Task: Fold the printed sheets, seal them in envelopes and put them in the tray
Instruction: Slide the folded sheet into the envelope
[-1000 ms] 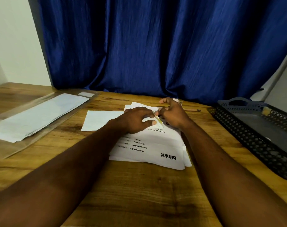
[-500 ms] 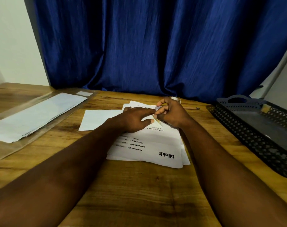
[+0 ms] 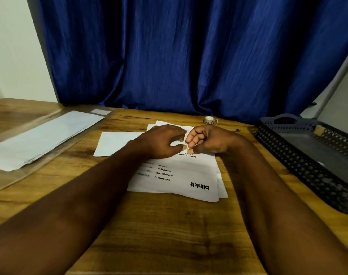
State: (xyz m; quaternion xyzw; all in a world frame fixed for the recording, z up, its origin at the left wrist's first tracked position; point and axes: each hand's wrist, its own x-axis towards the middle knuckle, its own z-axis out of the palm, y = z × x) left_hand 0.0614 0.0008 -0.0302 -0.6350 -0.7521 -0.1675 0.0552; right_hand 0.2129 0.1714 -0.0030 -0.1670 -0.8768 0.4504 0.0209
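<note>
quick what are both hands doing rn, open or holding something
Left hand: pinching a small pale strip at its fingertips.
Right hand: pinching the same strip, over the printed sheets.

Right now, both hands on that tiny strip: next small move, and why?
Probably finish separating the small strip, pinched between left hand and right hand; what it is I cannot tell. The printed sheets beneath lie flat, unfolded, so both hands need freeing first.

Wood, paper, cloth
Grained wooden counter; matt paper sheets under the hands; sheeny cloth curtain beyond; tray to their right, probably matt plastic.
</note>
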